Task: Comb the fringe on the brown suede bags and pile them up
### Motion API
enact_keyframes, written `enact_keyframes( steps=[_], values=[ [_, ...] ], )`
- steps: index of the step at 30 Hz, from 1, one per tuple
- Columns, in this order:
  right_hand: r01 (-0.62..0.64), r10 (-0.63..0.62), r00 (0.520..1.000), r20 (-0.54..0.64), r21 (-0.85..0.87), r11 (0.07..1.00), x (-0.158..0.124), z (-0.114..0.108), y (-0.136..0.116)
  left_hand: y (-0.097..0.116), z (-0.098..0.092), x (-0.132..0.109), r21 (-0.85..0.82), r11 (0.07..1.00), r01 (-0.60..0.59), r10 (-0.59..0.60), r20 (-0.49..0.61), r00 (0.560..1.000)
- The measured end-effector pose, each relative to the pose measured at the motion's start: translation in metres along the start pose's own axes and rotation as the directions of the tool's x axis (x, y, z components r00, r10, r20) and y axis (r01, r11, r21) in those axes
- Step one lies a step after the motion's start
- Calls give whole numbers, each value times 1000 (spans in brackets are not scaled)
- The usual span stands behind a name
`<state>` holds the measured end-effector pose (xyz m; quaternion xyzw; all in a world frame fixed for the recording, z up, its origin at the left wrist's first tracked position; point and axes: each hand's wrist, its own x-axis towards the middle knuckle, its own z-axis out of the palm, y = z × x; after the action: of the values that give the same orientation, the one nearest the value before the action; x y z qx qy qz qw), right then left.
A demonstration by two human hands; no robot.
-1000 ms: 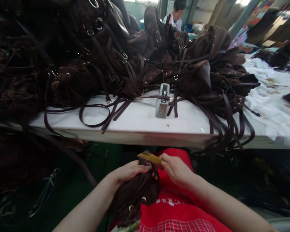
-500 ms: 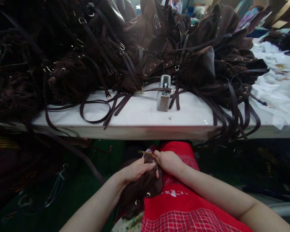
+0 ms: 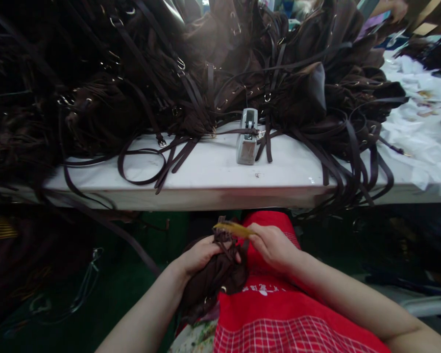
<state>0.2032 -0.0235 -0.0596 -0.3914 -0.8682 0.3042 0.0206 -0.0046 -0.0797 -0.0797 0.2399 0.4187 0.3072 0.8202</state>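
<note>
**Left hand** [image 3: 202, 255]: sat at 6 o'clock in the view, below the table's near edge. Its fingers were closed together over the top of a dark brown fringed bag [image 3: 215, 279]. They clamped a bunch of its fringe [image 3: 223, 239], and the strands stood out of the fist toward 12 o'clock.

**Right hand** [image 3: 274, 245]: lay at 3 o'clock of the left hand, near it but apart. Thumb and fingers were pinched on one end of a yellow comb [image 3: 232, 228].

**Comb:** its long axis ran roughly from 3 o'clock to 9 o'clock, slightly tilted. The free end pointed toward 9 o'clock and lay across the fringe tips, just at 12 o'clock of the left knuckles. It appeared to touch the strands. The teeth were too blurred to tell how deep they sat. The right hand alone held the comb, and the left was the nearer hand to the fringe.

**Bag:** rested on the lap against a red apron [image 3: 279, 314]. Its body hung toward 7 o'clock, and small metal eyelets showed low on it.

**White table** [image 3: 213, 184]: stood at 12 o'clock of both hands.
- It carried a heap of brown bags [image 3: 191, 63].
- Loose straps [image 3: 143, 166] trailed over its near edge.
- A grey tape dispenser [image 3: 247, 139] stood near that edge, at 12 o'clock of the comb and well apart from it
</note>
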Motion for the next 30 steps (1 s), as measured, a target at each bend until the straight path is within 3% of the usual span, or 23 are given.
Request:
enact_keyframes(
  steps=[3,8,12,16,18,20,22,25,28,30],
  values=[
    [30,-16,995,98,-137,990,-7,5,-15,-4,3,2,3,999,-33,33,16,999],
    [1,28,992,122,-231,973,-1,13,-19,2,7,1,248,960,-128,112,76,991],
    [-75,114,983,143,-256,964,7,22,2,8,11,-4,347,926,-151,122,104,987],
    [-264,295,951,93,-255,930,15,27,35,5,8,-6,270,959,-89,73,69,995],
    [-301,320,946,49,-230,925,13,20,40,3,6,-6,261,961,-92,76,72,995],
    [-252,255,967,4,-140,958,7,10,33,2,5,-5,265,959,-99,88,51,995],
    [-115,115,993,-6,-57,992,-1,1,17,2,5,-4,262,960,-103,101,23,995],
    [29,-21,997,78,-115,993,-3,-2,-1,5,8,-2,288,952,-104,95,44,995],
    [-41,83,983,163,-244,969,7,8,1,7,10,-1,351,929,-119,92,92,991],
    [-103,152,975,161,-280,954,16,16,11,8,11,0,363,924,-122,100,78,992]
  ],
)
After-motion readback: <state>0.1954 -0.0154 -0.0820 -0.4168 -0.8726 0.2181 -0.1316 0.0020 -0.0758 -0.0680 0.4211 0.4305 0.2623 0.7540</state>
